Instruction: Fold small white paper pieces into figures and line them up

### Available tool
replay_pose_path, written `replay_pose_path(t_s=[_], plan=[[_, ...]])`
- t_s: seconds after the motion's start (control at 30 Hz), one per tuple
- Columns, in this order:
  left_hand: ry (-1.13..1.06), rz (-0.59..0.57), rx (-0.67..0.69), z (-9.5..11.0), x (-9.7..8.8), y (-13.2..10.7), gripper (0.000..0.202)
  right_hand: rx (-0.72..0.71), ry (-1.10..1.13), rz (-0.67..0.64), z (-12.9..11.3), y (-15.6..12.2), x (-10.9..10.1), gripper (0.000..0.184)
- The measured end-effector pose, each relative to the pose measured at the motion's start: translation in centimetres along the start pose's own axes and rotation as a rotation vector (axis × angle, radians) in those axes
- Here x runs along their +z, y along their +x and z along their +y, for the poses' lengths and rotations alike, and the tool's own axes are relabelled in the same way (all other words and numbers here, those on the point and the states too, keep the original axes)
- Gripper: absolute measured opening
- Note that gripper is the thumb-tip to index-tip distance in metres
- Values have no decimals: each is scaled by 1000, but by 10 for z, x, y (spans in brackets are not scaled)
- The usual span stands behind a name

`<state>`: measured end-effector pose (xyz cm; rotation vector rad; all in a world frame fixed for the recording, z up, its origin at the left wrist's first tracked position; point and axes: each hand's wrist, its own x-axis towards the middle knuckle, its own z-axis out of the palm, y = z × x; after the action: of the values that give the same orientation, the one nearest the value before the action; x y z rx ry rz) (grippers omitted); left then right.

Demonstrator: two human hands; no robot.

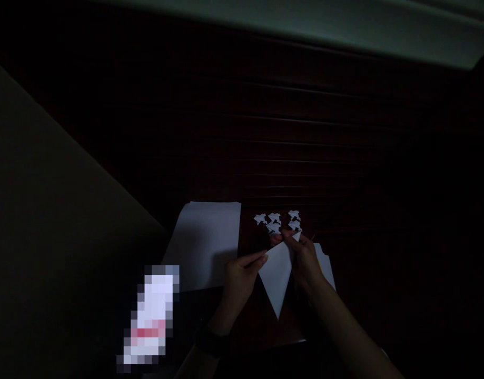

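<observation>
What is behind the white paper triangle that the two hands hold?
Beyond its top edge show fingertips and, farther, small folded papers on a dark surface. Whatever the paper triangle covers cannot be seen.

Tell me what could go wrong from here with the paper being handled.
The right hand is close to the small paper shapes and might nudge them out of place.

The left hand also grips the white paper triangle, so uneven pulling could crease it.

The scene is very dark, which may make edges hard to line up.
</observation>
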<state>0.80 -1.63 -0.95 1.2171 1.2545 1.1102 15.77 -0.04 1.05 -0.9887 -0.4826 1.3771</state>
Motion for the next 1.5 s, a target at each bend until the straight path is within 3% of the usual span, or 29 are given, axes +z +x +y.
replay_pose_path(t_s=[0.33, 0.6, 0.9, 1.17, 1.5], plan=[[72, 3, 107, 3, 7, -7, 21, -73, -40, 34, 8, -3, 6, 21], [42, -25, 86, 2, 9, -7, 23, -58, -5, 31, 10, -4, 10, 18], [-78, 24, 11, -4, 1, -2, 27, -26, 54, -176, -7, -7, 12, 19], [-4, 110, 44, 1, 5, -6, 26, -115, -22, -133, 4, -8, 19, 24], [13, 22, 75, 7, 7, -11, 29, -162, -86, -67, 4, -1, 12, 32]])
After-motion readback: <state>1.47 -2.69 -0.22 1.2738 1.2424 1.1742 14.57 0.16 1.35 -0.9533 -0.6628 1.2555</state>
